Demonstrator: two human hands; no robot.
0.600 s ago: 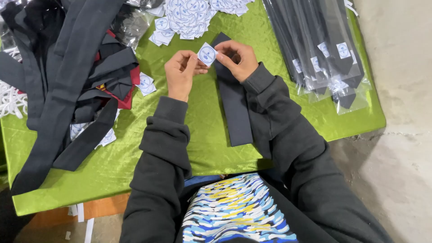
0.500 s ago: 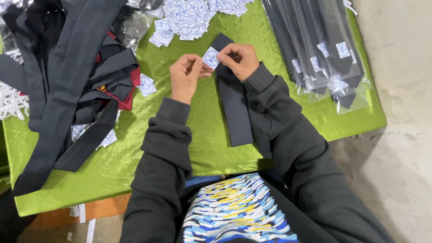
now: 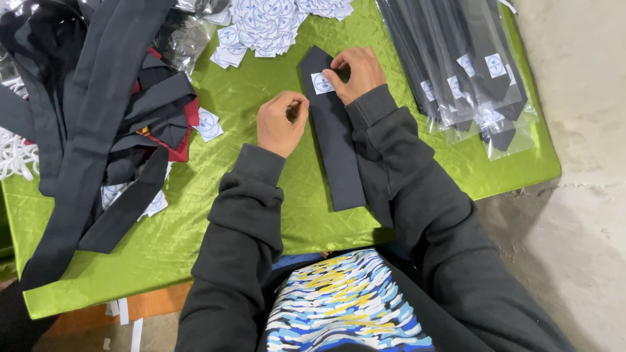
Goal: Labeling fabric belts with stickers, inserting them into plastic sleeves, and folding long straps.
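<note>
A dark navy necktie [image 3: 334, 140] lies lengthwise on the green cloth of the table [image 3: 215, 215], pointed end away from me. My right hand [image 3: 355, 72] rests on its upper part and presses a small white square label [image 3: 321, 83] with a blue round mark onto the fabric with thumb and fingertips. My left hand [image 3: 282, 120] hovers just left of the tie, fingers curled in; I cannot tell whether something small is pinched in them.
A heap of white labels [image 3: 267, 23] lies at the back. Loose dark ties [image 3: 85, 124] with a red lining are piled at the left, with stray labels [image 3: 208, 124] beside them. Bagged ties [image 3: 466, 72] in clear sleeves lie at the right. Concrete floor beyond the right edge.
The label was held up between both hands; now my right hand has set it down on the tie. My left hand has let go and drawn back to the left.
</note>
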